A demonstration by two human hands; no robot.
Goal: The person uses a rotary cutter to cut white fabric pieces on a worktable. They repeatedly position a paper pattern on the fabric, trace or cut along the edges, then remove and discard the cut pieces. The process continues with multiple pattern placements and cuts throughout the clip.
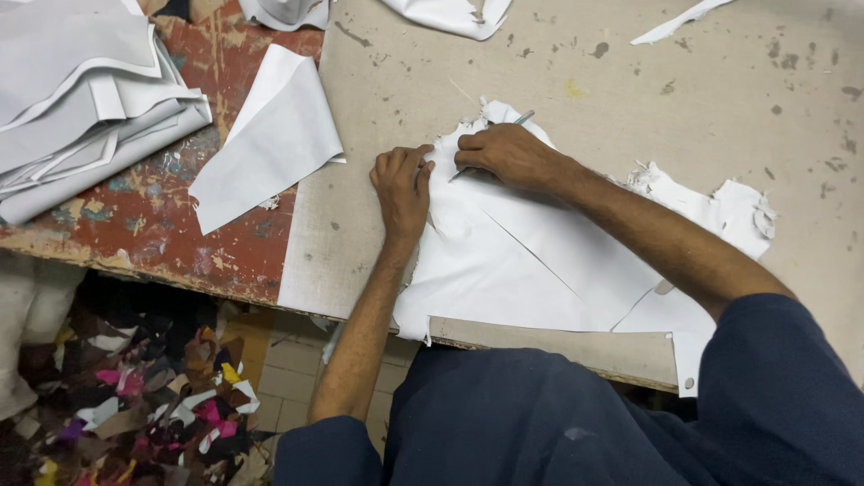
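Right hand (504, 153) grips thin metal-tipped cutting tool (522, 118), angled up-right, over ragged white sheet material (504, 261); left hand (402, 184) presses flat just beside, leftward.

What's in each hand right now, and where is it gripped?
Right hand holds a thin cutting tool by its shaft, tail end sticking out. Left hand grips nothing; it presses flat on the white sheet.

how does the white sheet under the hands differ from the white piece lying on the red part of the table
The white sheet under the hands is larger, with ragged torn edges and cut lines; the white piece on the red surface is smaller with clean straight edges. The left hand presses the sheet while the right hand works a thin tool on it; the smaller piece lies untouched. Both look like the same white material.
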